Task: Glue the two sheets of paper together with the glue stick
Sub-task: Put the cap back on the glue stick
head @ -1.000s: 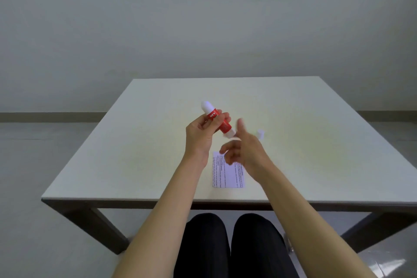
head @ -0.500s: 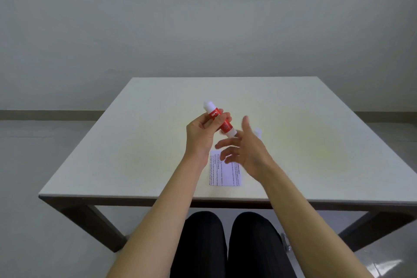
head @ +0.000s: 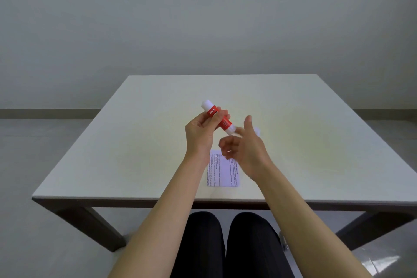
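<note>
My left hand (head: 200,136) is raised above the table and grips a red glue stick (head: 222,121) with white ends, tilted so one end points up-left. My right hand (head: 246,149) hovers just right of the stick's lower end with its thumb up, its fingers loosely curled and blurred, and nothing in it. Below both hands a white printed paper (head: 223,174) lies flat near the table's front edge, its top hidden by my hands. I cannot tell whether it is one sheet or two stacked. A small white cap (head: 257,130) lies on the table behind my right hand.
The pale square table (head: 135,153) stands against a grey wall, its front edge just above my knees. Dark table legs angle down at both front corners. The floor lies to either side.
My right hand has shifted a little at the stick's lower end, its thumb now raised higher. My left hand keeps holding the glue stick in about the same place.
</note>
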Action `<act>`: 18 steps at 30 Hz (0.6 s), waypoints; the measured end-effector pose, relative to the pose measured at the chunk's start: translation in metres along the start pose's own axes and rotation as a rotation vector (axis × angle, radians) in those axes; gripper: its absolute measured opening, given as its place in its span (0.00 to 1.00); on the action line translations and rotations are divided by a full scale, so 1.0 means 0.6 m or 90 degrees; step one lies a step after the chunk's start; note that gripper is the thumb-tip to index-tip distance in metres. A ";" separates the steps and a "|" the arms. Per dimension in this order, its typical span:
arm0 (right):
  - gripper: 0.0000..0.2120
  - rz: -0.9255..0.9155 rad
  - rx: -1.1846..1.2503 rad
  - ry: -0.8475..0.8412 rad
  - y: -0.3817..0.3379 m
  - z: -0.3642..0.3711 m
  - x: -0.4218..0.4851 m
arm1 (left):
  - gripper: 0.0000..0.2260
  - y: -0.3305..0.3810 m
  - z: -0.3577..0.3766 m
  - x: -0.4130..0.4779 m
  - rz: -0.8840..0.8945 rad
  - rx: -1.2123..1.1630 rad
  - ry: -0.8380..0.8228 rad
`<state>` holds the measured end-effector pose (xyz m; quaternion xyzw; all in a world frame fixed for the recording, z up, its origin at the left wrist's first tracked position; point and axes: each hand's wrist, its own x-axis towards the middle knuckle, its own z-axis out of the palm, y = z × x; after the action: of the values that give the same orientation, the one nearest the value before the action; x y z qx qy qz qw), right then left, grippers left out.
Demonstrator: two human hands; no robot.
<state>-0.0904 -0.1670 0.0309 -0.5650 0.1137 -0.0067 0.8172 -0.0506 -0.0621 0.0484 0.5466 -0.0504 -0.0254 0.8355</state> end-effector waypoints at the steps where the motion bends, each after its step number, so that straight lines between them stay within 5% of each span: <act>1: 0.25 0.099 0.092 -0.057 -0.004 -0.004 0.004 | 0.05 -0.001 0.000 0.001 0.000 0.006 0.004; 3: 0.22 0.123 0.167 -0.109 -0.007 -0.008 0.008 | 0.04 -0.004 0.000 0.004 0.004 0.009 0.004; 5: 0.15 0.017 0.127 -0.095 -0.004 -0.006 0.011 | 0.03 -0.004 -0.002 0.008 0.011 0.009 0.008; 8: 0.04 -0.349 -0.357 0.040 0.016 -0.009 0.016 | 0.01 -0.006 -0.006 0.012 0.007 0.006 0.030; 10: 0.10 -0.483 -0.609 0.083 0.022 -0.017 0.029 | 0.01 -0.009 -0.010 0.016 0.017 0.064 0.065; 14: 0.30 -0.345 -0.897 0.195 0.011 -0.074 0.083 | 0.03 -0.007 -0.039 0.031 0.100 0.407 0.055; 18: 0.22 -0.180 -1.142 0.180 0.022 -0.124 0.107 | 0.12 0.002 -0.067 0.037 0.209 0.707 -0.019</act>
<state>-0.0440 -0.2398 -0.0178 -0.9899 0.1049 -0.0850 0.0427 -0.0242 -0.0268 0.0350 0.8877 -0.1519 0.1272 0.4156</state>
